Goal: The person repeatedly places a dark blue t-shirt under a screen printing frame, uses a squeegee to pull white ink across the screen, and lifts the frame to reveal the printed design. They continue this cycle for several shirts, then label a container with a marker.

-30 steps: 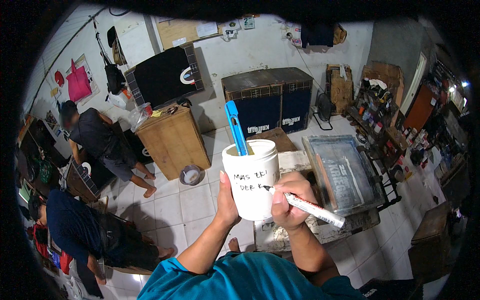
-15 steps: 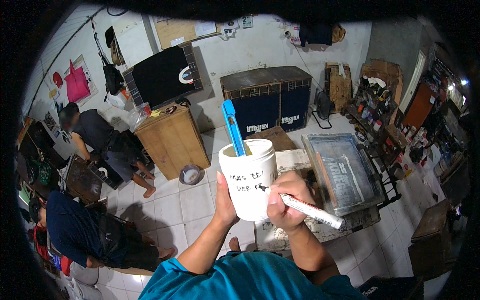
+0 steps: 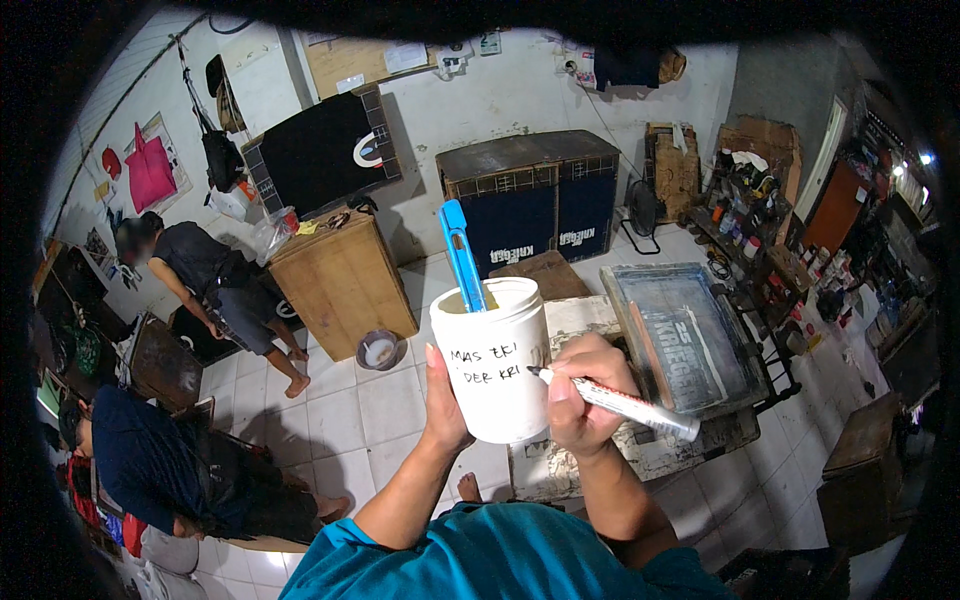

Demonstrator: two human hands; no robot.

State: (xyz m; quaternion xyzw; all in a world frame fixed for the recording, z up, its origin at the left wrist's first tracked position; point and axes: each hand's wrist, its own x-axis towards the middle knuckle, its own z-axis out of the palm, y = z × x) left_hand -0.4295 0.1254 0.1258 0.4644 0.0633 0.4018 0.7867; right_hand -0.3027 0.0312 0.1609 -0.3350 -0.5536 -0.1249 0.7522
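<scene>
My left hand (image 3: 444, 402) is closed around the left side of a white plastic tub (image 3: 492, 410), holding it up in front of me. Out of the tub's open top sticks a blue plastic handle (image 3: 461, 252), leaning left; its lower end is hidden inside. Two lines of black handwriting run across the tub's front. In my right hand (image 3: 590, 395) is a white marker pen (image 3: 640, 412), pinched between thumb and fingers. Its dark tip is at the tub's right side, by the end of the lower line; whether it touches the surface I cannot tell.
Below the tub is a worn table (image 3: 560, 465) bearing a framed printing screen (image 3: 690, 345). A wooden cabinet (image 3: 345, 280) and a bucket (image 3: 381, 350) stand ahead on the left. Two people, one bending (image 3: 215, 275), one nearer (image 3: 160, 460), are at left. Cluttered shelves (image 3: 755, 235) line the right.
Another stroke has been added at the end of the lower written line. The marker tip has shifted slightly right and up. The bending person at the left has moved a little.
</scene>
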